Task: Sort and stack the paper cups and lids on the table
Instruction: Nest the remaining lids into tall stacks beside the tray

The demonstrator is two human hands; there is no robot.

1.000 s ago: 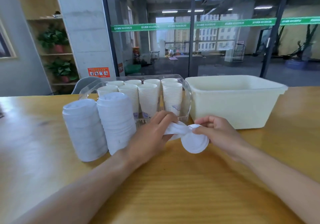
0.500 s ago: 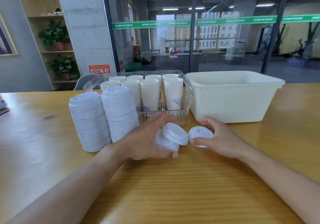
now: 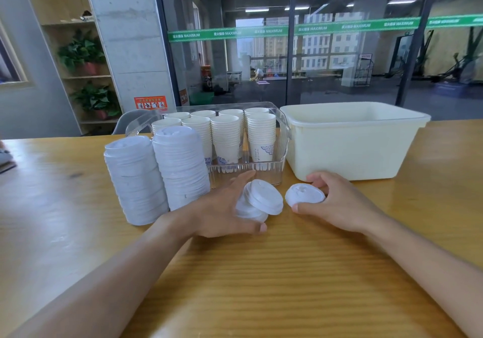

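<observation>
On the table (image 3: 261, 285) I see my left hand (image 3: 222, 212) curled round a few nested lids (image 3: 261, 203), tilted toward the right. My right hand (image 3: 337, 204) pinches a single lid (image 3: 304, 194) just beside them; the two are apart. Two tall lid stacks (image 3: 159, 175) stand to the left, touching each other. Behind them, a clear tray (image 3: 283, 134) holds stacked cups (image 3: 226, 136) in two rows. A cream bin (image 3: 352, 141) sits right of the tray.
</observation>
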